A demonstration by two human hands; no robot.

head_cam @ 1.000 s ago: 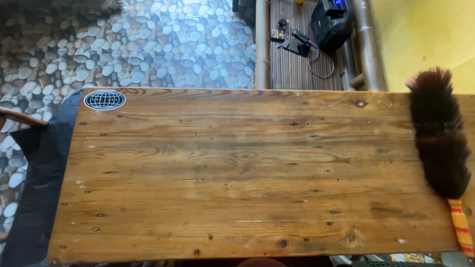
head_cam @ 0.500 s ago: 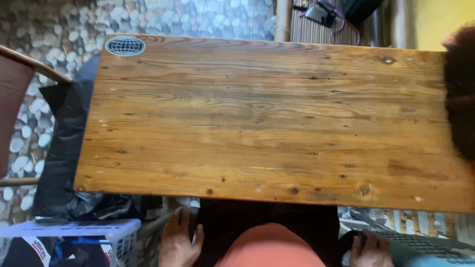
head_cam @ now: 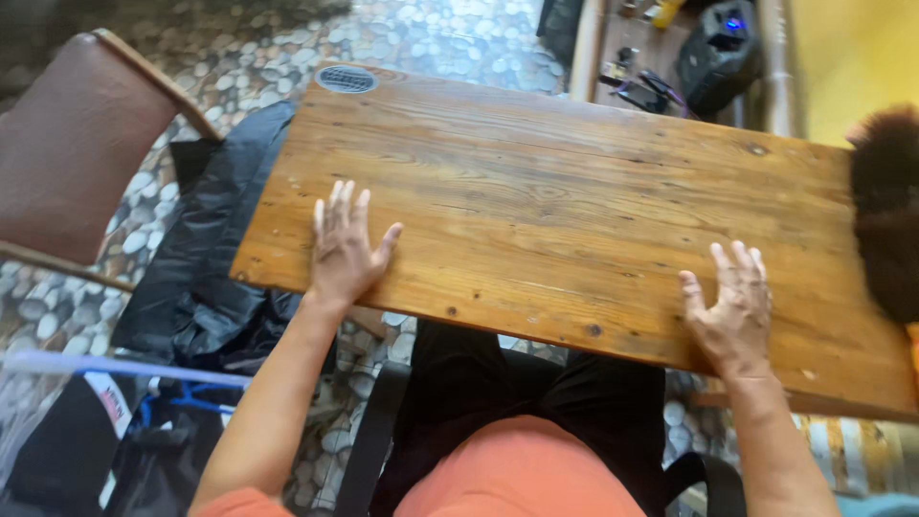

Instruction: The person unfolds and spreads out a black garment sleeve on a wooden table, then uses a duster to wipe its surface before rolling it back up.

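Note:
A long wooden table point(head_cam: 574, 182) of knotty planks fills the middle of the view. My left hand point(head_cam: 343, 247) lies flat on its near left part, palm down, fingers apart. My right hand point(head_cam: 732, 306) rests flat near the table's front edge on the right, fingers spread too. Neither hand holds anything. A dark feather duster point(head_cam: 885, 206) lies on the table's right end, a little beyond my right hand. A round grey mesh disc point(head_cam: 347, 78) sits at the far left corner.
A brown chair point(head_cam: 72, 144) stands at the left with black plastic bags point(head_cam: 201, 278) beside it on the pebble floor. Behind the table are a black device point(head_cam: 718, 43) with a blue light and cables. A yellow wall point(head_cam: 842, 57) is at far right.
Both hands rose from my lap below the table and now lie flat on the tabletop. The view tilted down and shifted left, so the chair shows more.

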